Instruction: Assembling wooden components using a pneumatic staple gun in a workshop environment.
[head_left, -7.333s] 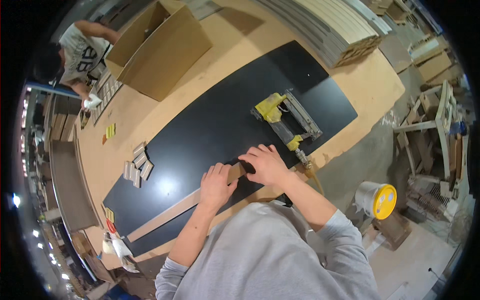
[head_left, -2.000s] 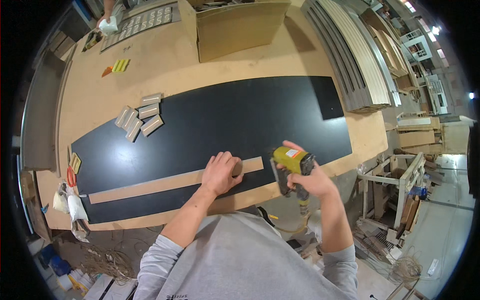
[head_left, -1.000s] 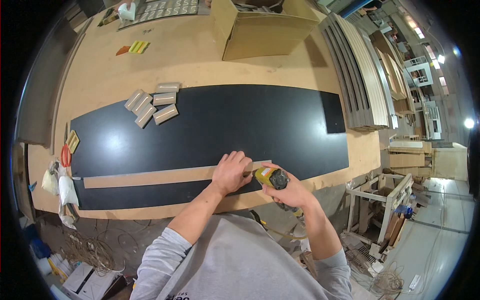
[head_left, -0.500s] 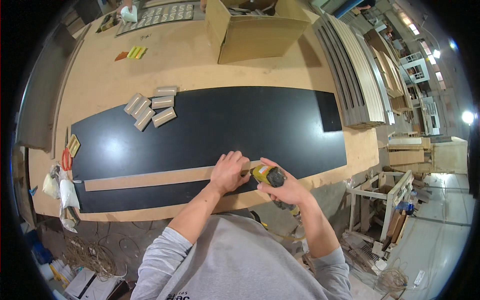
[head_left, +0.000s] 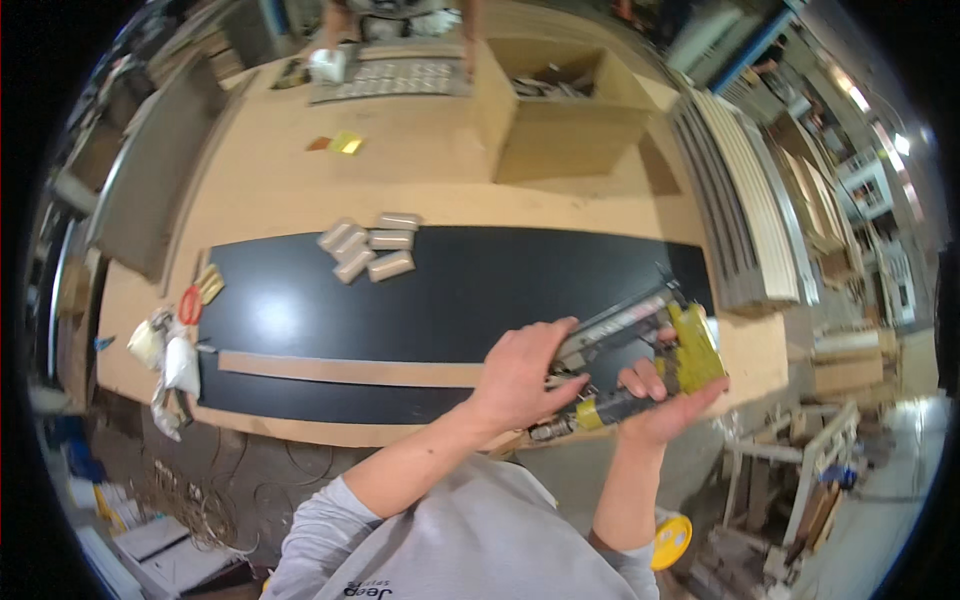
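A yellow and black nail gun (head_left: 698, 348) is turned on its side above the right end of a black panel (head_left: 480, 290). My right hand (head_left: 655, 412) is closed around its handle, palm partly up. At its long dark magazine (head_left: 622, 322), my left hand (head_left: 522, 378) grips the near end between thumb and fingers. An air hose fitting (head_left: 550, 430) sticks out of the handle below my left hand. Beneath my left hand, a thin light-brown strip (head_left: 350, 371) lies along the panel; its right end is hidden.
Several small beige blocks (head_left: 390, 264) lie on the panel's far edge. An open cardboard box (head_left: 570, 125) stands behind, beside stacked boards (head_left: 740, 190). Red-handled scissors (head_left: 190, 304) and white bags (head_left: 182, 365) lie left. Another person's hand (head_left: 335, 40) is at the far side.
The nail gun has come up off the strip and been turned over to the right. My left hand has left the strip and taken hold of the magazine. My view has tilted upward.
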